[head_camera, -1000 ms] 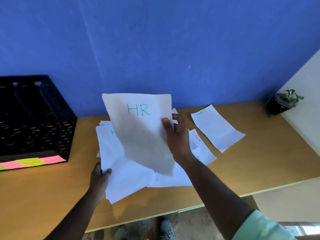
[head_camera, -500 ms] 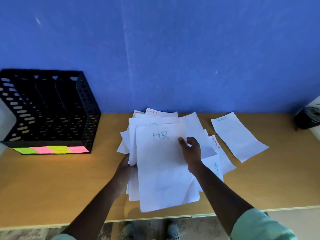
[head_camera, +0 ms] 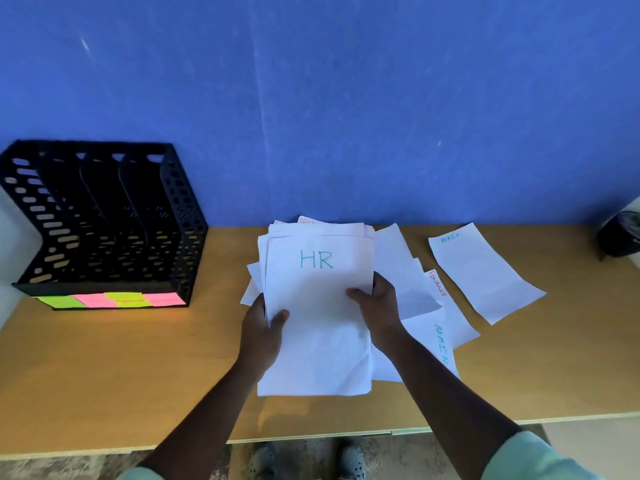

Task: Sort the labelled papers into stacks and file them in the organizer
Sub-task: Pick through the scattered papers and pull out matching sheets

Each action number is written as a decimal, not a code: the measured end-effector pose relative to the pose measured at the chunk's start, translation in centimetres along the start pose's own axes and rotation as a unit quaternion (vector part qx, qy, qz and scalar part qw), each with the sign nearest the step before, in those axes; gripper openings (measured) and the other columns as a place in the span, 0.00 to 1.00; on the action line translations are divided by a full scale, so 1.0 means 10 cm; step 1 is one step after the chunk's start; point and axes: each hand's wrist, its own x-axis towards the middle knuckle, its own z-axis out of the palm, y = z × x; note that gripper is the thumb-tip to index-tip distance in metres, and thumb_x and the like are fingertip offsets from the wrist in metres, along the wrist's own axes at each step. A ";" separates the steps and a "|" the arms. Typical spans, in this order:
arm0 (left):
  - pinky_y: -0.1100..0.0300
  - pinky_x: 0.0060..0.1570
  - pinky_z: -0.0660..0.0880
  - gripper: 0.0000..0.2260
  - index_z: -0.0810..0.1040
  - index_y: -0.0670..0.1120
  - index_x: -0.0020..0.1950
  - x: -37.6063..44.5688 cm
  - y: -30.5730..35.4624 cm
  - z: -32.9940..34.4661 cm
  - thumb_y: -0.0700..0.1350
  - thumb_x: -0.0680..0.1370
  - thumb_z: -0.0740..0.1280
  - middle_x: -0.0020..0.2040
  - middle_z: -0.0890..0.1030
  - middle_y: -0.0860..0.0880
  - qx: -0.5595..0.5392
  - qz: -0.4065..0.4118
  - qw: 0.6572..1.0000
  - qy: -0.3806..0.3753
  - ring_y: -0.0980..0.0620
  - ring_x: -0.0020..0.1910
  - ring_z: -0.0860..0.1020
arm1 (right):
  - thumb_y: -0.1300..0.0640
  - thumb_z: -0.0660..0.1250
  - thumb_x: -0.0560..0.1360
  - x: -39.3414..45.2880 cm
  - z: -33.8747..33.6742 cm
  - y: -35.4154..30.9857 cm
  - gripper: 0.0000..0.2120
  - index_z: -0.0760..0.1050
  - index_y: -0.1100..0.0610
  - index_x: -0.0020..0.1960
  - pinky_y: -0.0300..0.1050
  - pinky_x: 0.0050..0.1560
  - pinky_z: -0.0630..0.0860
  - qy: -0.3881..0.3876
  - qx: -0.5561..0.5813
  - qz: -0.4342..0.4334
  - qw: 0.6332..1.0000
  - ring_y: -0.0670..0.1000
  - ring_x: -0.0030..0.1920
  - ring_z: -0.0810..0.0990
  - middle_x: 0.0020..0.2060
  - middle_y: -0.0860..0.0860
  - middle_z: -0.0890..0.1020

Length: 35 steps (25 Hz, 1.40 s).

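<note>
A stack of white papers (head_camera: 317,341) with an "HR" sheet on top lies at the middle of the wooden table (head_camera: 104,368). My left hand (head_camera: 261,330) grips the stack's left edge, thumb on top. My right hand (head_camera: 379,308) holds its right edge, fingers on the top sheet. Under and to the right lie loose sheets marked "FINANCE" (head_camera: 438,285) and "ADMIN" (head_camera: 441,344). A separate "ADMIN" sheet (head_camera: 485,275) lies further right. The black slotted organizer (head_camera: 104,220) stands at the far left, with pink and green sticky labels (head_camera: 110,300) along its front.
A blue wall (head_camera: 311,98) rises behind the table. A dark pot (head_camera: 621,237) sits at the far right edge. Bare tabletop lies between the organizer and the papers. My feet (head_camera: 304,460) show below the table's front edge.
The HR sheet came down from mid-air onto the stack. My left hand shifted up onto the stack's left edge with its thumb on top. The view turned left, showing more of the organizer.
</note>
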 end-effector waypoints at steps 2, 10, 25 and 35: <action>0.53 0.51 0.79 0.16 0.78 0.60 0.52 -0.01 0.07 0.00 0.37 0.77 0.67 0.48 0.83 0.58 -0.001 0.030 0.999 0.030 0.59 0.49 0.81 | 0.65 0.70 0.75 -0.09 0.05 -0.09 0.07 0.81 0.57 0.52 0.50 0.48 0.82 0.022 -0.078 -0.069 0.994 0.56 0.46 0.84 0.45 0.53 0.86; 0.59 0.47 0.81 0.14 0.82 0.57 0.53 -0.08 0.10 0.05 0.40 0.74 0.72 0.50 0.85 0.52 -0.143 0.076 0.985 0.060 0.52 0.49 0.84 | 0.51 0.72 0.78 -0.29 0.22 0.18 0.13 0.78 0.54 0.60 0.27 0.45 0.77 0.022 -0.095 -0.162 0.982 0.36 0.48 0.83 0.46 0.36 0.83; 0.67 0.35 0.71 0.09 0.82 0.54 0.47 -0.03 -0.30 -0.47 0.39 0.76 0.70 0.35 0.81 0.59 0.242 0.141 0.956 0.084 0.63 0.36 0.78 | 0.57 0.81 0.67 -0.09 0.11 0.33 0.37 0.68 0.54 0.71 0.41 0.60 0.77 -0.005 -0.181 -0.186 0.966 0.47 0.63 0.79 0.63 0.45 0.78; 0.53 0.73 0.53 0.23 0.71 0.50 0.67 -0.33 -0.29 -0.88 0.49 0.73 0.71 0.66 0.74 0.51 0.317 0.119 0.900 0.273 0.46 0.68 0.69 | 0.52 0.79 0.72 -0.14 0.34 0.18 0.12 0.83 0.52 0.54 0.45 0.53 0.78 -0.162 -0.301 -0.255 0.904 0.49 0.49 0.83 0.47 0.48 0.87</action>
